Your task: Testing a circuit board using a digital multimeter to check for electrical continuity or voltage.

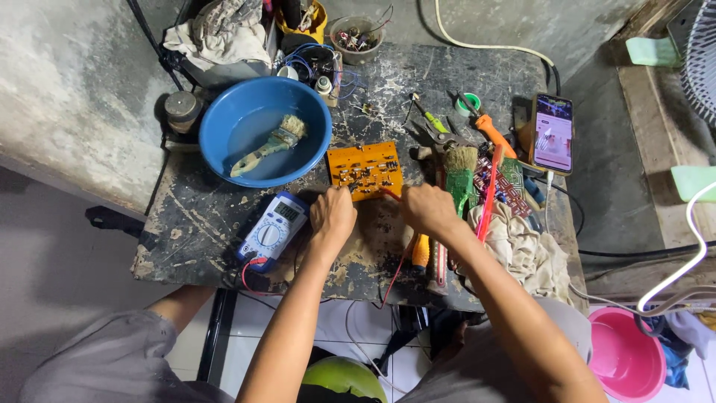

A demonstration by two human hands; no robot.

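Orange circuit board flat on table — just beyond both hands. Left hand and right hand sit apart, each closed on a probe touching the board's near edge; multimeter beside left.

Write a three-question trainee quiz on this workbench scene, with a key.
1. True or false: both hands, left hand and right hand, are at the near edge of the orange circuit board.
2. What lies inside the blue basin? A) paintbrush B) pliers C) phone
3. Fill in: the multimeter lies to the ______ of the left hand.

Key: 1 true. 2 A, the paintbrush. 3 left.
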